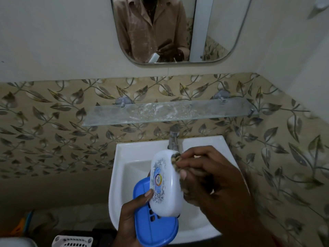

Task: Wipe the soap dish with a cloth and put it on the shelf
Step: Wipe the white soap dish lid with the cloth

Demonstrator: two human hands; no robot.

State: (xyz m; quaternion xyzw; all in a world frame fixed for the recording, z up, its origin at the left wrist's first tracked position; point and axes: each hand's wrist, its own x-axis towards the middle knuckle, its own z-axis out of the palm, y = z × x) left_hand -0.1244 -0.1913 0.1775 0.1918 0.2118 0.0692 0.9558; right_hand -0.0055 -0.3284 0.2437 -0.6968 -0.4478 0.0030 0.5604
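Observation:
Over the sink, my left hand [130, 218] holds the soap dish: its blue slotted base [153, 229] lies in the palm, and the white lid [165, 184] with a blue floral print is raised on edge, my thumb on its printed face. My right hand [213, 179] pinches a brown patterned cloth [175, 158] and presses it against the lid's right rim. Most of the cloth is hidden under my fingers. The glass shelf [110, 115] is mounted on the wall above the tap, with nothing standing on it.
A white sink [122, 157] with a chrome tap [173, 138] sits below the shelf. A mirror [213, 32] hangs above. A white perforated basket [73, 242] stands at the lower left. Leaf-patterned tiles cover the wall.

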